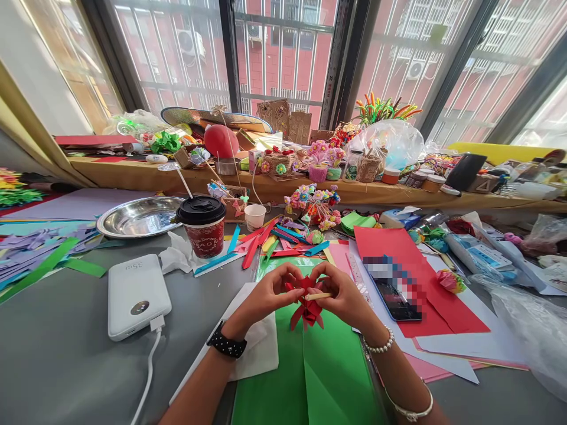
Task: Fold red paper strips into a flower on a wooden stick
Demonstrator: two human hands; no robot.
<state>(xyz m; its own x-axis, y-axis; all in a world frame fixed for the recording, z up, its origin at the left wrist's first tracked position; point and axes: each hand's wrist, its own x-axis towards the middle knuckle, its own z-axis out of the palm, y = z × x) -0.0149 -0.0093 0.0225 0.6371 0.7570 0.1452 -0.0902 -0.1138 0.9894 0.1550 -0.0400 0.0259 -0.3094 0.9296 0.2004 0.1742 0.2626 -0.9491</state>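
Observation:
A folded red paper piece (pixel 311 313) with several pointed petals is held between both hands above the green paper (pixel 328 378). My left hand (pixel 277 289), with a black dotted watch band at the wrist, pinches its left side with thumb and fingers. On its right side is my right hand (pixel 334 289), also closed on the red paper, with a thin pale stick (pixel 319 296) between the fingers. The fingertips of both hands nearly meet at the top of the piece. Parts of the red paper are hidden behind the fingers.
A lidded red cup (pixel 204 230) and a white power bank (pixel 138 295) with a cable stand left, near a metal plate (pixel 137 218). Colored strips (pixel 252 245) lie beyond the hands. A phone (pixel 394 292) rests on red sheets (pixel 460 307) at right. Crafts crowd the sill (pixel 177 177).

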